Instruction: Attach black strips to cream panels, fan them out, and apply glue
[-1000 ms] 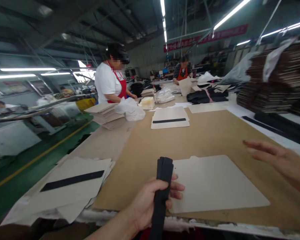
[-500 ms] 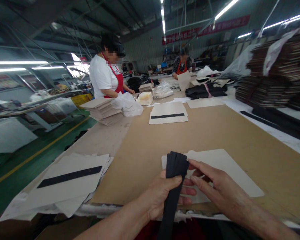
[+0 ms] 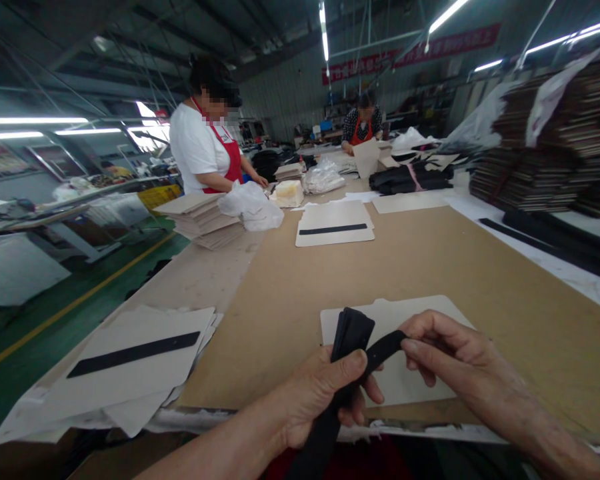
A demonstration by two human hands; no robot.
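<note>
The brown tabletop (image 3: pixel 275 300) spread across the foreground, with three pale panels plainly on show around it. Judging by how they lay, the work was partway through. The top panel of the left-hand pile (image 3: pixel 130 333) carried a dark strip (image 3: pixel 134 354), and so did the far panel (image 3: pixel 334 215), with its own strip (image 3: pixel 333 229) running along it. Only the near panel (image 3: pixel 400 385), lying flat just beyond the hands, showed no strip on its visible part (much of it was hidden behind fingers and fabric), so that one seemed left to do.

The person's left hand (image 3: pixel 325 390) was closed around a bundle of dark strips (image 3: pixel 353 330), held above the near edge of the table and partly in front of the near panel. The right hand (image 3: pixel 455 353) pinched the end of one loose strip (image 3: pixel 386 347) between thumb and fingers; that strip bent away from the bundle, its other part running under the left thumb.

Counted up: one tabletop, two panels with a strip and one without, two hands, both occupied, one bundle, and one strip drawn aside from it. How many strips the bundle held, or panels the pile, could not be told.
</note>
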